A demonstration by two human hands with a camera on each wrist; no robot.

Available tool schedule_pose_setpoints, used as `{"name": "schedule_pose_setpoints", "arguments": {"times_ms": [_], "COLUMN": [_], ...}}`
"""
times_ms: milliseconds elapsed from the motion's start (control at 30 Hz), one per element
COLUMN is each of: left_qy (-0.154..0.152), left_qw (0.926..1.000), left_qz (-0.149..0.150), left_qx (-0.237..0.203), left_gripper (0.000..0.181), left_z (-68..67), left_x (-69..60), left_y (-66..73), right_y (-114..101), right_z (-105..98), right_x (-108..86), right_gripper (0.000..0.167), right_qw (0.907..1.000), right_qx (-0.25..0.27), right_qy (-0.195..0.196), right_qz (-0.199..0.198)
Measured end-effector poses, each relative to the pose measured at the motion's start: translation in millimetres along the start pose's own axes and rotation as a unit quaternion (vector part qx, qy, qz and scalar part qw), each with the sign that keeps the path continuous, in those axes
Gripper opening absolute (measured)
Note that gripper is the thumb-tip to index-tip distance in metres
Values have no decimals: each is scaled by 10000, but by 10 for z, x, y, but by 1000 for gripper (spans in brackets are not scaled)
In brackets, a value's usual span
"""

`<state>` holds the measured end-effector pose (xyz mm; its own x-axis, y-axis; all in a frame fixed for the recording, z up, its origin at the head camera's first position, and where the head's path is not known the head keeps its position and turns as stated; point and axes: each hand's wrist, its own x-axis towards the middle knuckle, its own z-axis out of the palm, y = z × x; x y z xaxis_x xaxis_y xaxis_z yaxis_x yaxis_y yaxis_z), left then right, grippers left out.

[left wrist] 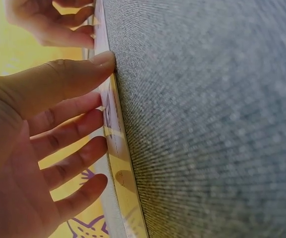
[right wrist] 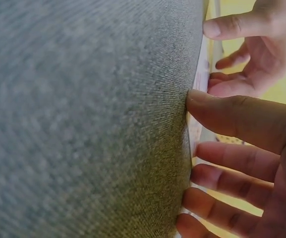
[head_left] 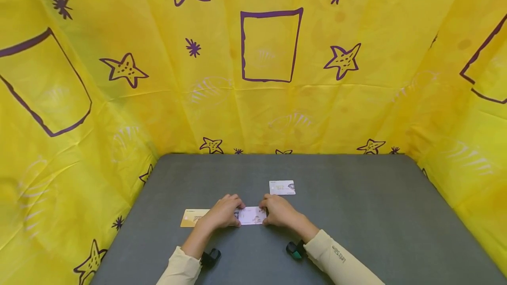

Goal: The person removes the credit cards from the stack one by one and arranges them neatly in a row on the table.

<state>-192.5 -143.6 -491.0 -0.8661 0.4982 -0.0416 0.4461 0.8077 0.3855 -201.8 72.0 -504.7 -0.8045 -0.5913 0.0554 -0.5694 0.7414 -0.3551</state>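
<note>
A pale pink printed card (head_left: 252, 216) lies flat on the grey table between the two hands. My left hand (head_left: 221, 213) holds its left part, thumb at the near edge and fingertips at the far edge. At its right end, my right hand (head_left: 280, 211) pinches it the same way, thumb near and fingers far. A yellow card (head_left: 193, 217) extends leftward from under or behind the left hand, which hides where the two cards meet. In the left wrist view, the yellow card (left wrist: 125, 198) runs along below the left fingers, close to the table surface.
Beyond the right hand lies a white card (head_left: 282, 187) with a dark mark at its right end. Yellow patterned cloth (head_left: 269, 113) walls in the grey table (head_left: 348, 214) at the back and sides. Dark straps with small devices (head_left: 295, 250) sit at both wrists.
</note>
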Motion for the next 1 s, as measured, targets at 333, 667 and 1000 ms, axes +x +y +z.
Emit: {"name": "schedule_pose_setpoints", "arguments": {"times_ms": [333,667,1000], "left_qy": [-55,-57,10], "left_qw": [9999,9998,9998], "left_qz": [-106,-91,-113], "left_qx": [-36,-190,-179], "left_gripper": [37,37,36], "left_z": [9,-4,20], "left_x": [7,-8,-8], "left_y": [-14,-16,-18], "right_y": [4,-9,-1], "right_z": [2,-11,0], "right_x": [16,33,22], "right_gripper": [38,39,39], "right_qw": [9999,9999,9999], "right_qx": [-98,-93,-9], "right_qy": [-39,-54,-92], "right_qz": [17,31,73]}}
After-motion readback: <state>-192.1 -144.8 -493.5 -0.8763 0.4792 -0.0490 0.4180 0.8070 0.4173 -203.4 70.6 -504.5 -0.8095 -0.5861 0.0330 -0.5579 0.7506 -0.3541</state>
